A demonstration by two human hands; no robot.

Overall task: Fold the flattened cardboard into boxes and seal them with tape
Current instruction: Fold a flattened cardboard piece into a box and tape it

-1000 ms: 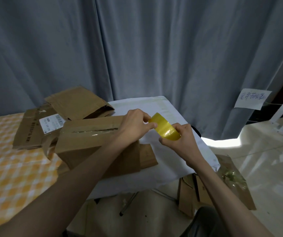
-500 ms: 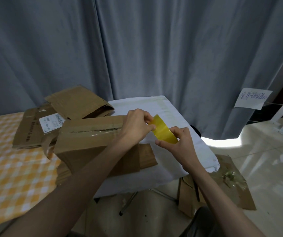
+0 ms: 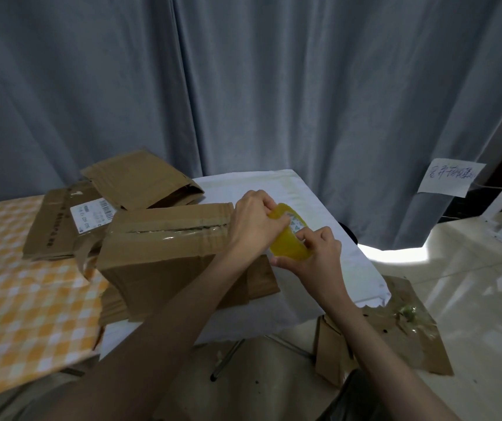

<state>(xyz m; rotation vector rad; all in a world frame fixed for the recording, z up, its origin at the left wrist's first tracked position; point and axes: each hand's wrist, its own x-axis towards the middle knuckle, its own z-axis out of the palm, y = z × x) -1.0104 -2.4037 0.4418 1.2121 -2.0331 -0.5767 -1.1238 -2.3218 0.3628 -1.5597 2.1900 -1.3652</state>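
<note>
A folded cardboard box (image 3: 164,247) stands on the white table (image 3: 304,202), with a shiny strip of tape along its top seam. Just right of the box I hold a yellow tape roll (image 3: 289,238) in both hands. My right hand (image 3: 313,256) grips the roll from below and from the right, fingers curled over its rim. My left hand (image 3: 252,223) pinches the roll's upper left edge beside the box's right end. Flattened cardboard pieces (image 3: 140,180) lie behind the box.
A labelled flat carton (image 3: 61,226) rests on the orange checked cloth (image 3: 25,302) at the left. Cardboard scraps (image 3: 407,326) lie on the floor under the table's right edge. A grey curtain (image 3: 243,86) hangs close behind, with a paper note (image 3: 450,180) pinned at the right.
The tape roll has tilted so that its printed inner core faces me. My left hand's fingers shifted over the roll's top edge and my right hand turned under it.
</note>
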